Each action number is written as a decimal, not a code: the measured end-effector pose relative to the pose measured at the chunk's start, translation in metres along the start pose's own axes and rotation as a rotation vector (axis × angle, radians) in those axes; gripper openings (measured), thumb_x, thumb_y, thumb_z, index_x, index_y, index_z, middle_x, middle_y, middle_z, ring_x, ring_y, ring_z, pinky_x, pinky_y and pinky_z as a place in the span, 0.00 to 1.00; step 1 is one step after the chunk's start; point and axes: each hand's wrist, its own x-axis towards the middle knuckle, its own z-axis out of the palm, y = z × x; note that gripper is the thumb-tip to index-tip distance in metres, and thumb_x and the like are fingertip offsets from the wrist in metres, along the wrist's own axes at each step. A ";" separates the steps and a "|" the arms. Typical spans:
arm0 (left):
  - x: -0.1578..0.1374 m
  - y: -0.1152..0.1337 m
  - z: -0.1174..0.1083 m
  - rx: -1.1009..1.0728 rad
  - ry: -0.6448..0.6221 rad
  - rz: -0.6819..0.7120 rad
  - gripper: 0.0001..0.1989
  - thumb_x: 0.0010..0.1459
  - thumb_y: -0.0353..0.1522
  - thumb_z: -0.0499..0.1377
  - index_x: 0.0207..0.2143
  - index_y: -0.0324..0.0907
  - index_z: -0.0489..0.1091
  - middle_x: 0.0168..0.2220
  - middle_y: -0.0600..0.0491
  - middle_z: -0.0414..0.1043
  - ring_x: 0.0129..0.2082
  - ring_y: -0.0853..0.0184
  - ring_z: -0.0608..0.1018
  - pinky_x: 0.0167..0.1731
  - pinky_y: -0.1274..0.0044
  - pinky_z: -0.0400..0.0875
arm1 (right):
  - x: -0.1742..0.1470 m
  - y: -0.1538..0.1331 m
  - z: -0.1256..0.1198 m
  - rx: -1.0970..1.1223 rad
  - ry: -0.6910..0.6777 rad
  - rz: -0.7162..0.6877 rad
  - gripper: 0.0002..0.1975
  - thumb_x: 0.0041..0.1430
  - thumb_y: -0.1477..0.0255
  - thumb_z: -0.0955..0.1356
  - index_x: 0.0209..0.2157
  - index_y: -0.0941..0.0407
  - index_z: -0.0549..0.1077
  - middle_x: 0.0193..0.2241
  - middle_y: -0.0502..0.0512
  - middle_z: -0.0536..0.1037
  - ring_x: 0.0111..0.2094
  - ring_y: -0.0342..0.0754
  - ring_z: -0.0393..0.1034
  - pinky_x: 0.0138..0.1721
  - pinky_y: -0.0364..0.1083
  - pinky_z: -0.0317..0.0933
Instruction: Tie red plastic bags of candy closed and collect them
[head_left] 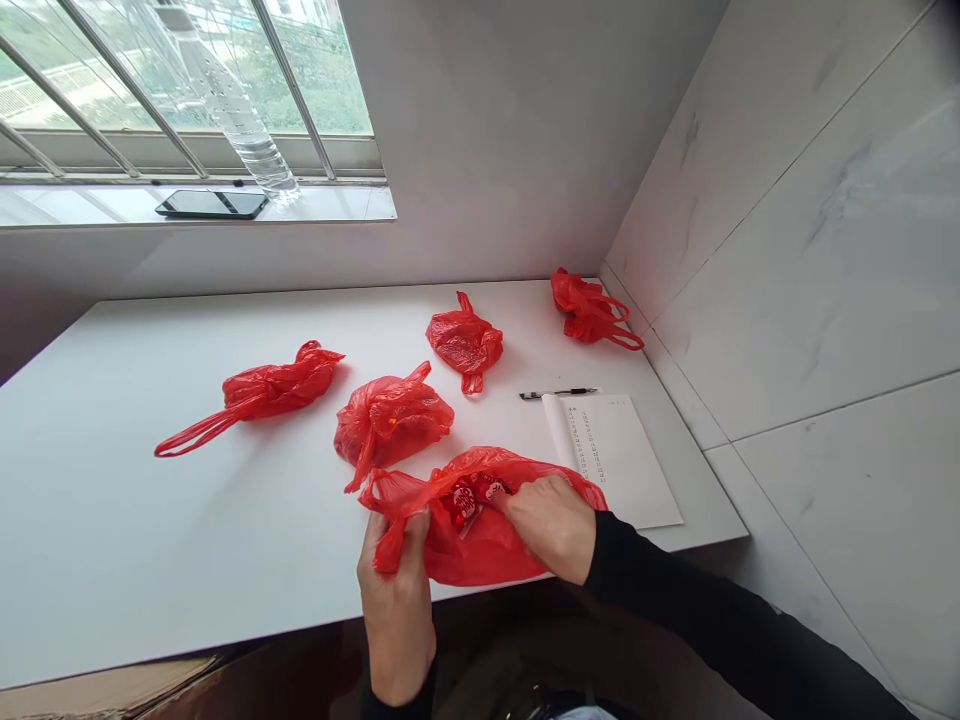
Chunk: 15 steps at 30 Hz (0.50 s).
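Note:
An opened red plastic bag [480, 555] lies at the table's front edge. My left hand [397, 590] is closed on its left end, pinching the plastic between thumb and fingers. Inside the bag's mouth are shiny red wrapped packets [463, 500] with white print. My right hand [551, 520] reaches into the mouth from the right, its fingers curled and a fingertip at one of the packets. The bag and the hand itself hide most of the right fingers, so what they grip is unclear. Just behind this bag sits a tied red bag [394, 420].
More red bags stand on the white table [150, 560]: a knotted bag [277, 388] at left, a bag [465, 342] behind, a bag [589, 308] in the far corner. A notebook [630, 450] and pen [559, 394] lie right. The sill holds a phone [211, 205] and bottle [240, 115].

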 end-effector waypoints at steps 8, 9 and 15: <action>0.000 -0.001 -0.002 0.019 0.007 0.023 0.13 0.57 0.40 0.67 0.40 0.44 0.73 0.41 0.55 0.75 0.38 0.65 0.73 0.37 0.76 0.69 | 0.017 -0.009 0.011 0.094 0.084 -0.061 0.29 0.57 0.78 0.66 0.61 0.55 0.64 0.34 0.59 0.81 0.32 0.55 0.74 0.29 0.47 0.49; 0.000 -0.001 -0.003 0.019 0.006 0.026 0.13 0.57 0.40 0.66 0.41 0.44 0.73 0.41 0.55 0.75 0.39 0.64 0.73 0.37 0.76 0.69 | 0.019 -0.007 0.011 0.101 0.096 -0.042 0.29 0.58 0.79 0.66 0.61 0.57 0.64 0.35 0.60 0.81 0.33 0.55 0.74 0.30 0.47 0.49; -0.002 0.003 -0.002 0.034 -0.016 0.030 0.17 0.59 0.42 0.65 0.47 0.46 0.72 0.45 0.53 0.74 0.43 0.62 0.74 0.40 0.76 0.70 | 0.011 0.000 0.006 0.119 0.093 0.016 0.26 0.56 0.80 0.66 0.58 0.59 0.68 0.33 0.59 0.81 0.33 0.57 0.75 0.30 0.47 0.54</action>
